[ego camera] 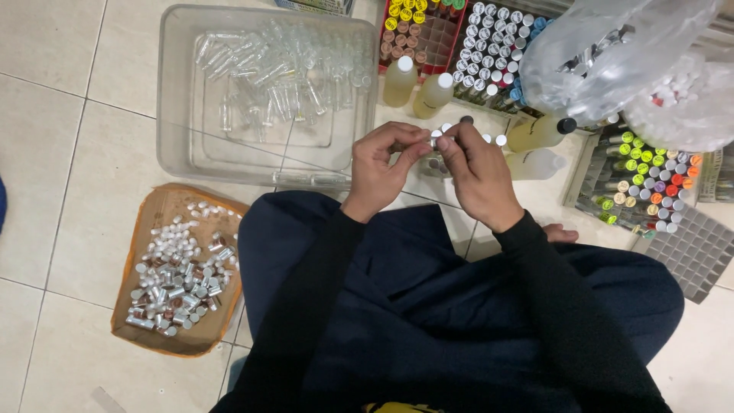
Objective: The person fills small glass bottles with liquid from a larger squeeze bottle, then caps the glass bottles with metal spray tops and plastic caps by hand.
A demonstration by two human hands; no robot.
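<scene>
Where both hands point(428, 164) meet, small vial point(436, 140).

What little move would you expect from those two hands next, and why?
Probably a small twist or press to seat the cap: both the left hand and right hand pinch a small silver-capped vial between fingertips, above the floor, with more vials in the clear bin.

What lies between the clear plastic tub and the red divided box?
In the head view, two pale yellow bottles with white caps stand on the floor between the clear tub and the red box.
</scene>
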